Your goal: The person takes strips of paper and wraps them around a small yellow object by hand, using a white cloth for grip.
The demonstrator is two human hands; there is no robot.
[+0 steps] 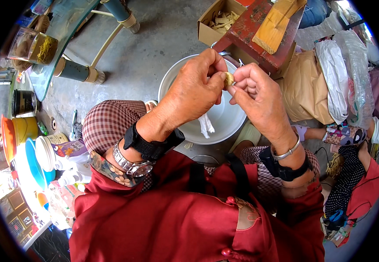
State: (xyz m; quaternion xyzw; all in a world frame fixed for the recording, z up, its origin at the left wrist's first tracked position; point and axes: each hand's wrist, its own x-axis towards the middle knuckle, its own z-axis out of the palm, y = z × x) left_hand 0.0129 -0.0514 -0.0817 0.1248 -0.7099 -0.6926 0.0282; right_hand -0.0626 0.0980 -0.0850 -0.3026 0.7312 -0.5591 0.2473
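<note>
Both my hands meet above a white basin (225,120), pinching a small, roundish, yellowish-brown piece (229,79) between them. Thumb and fingertips of my left hand (194,85) grip its left side. From the other side, my right hand (259,94) presses thumb and forefinger against it, with the remaining fingers curled. The piece's exact kind is too small to make out. Inside the basin, below my left hand, lies a crumpled white strip (206,125), perhaps cloth or tissue.
A red wooden bench (253,28) carrying a yellowish wood block (272,30) stands beyond the basin, beside a cardboard box (207,32) of pale pieces. Brown paper packaging (303,89) is at right, near another person's red sleeve (366,187). A glass-topped table (69,26) occupies the upper left.
</note>
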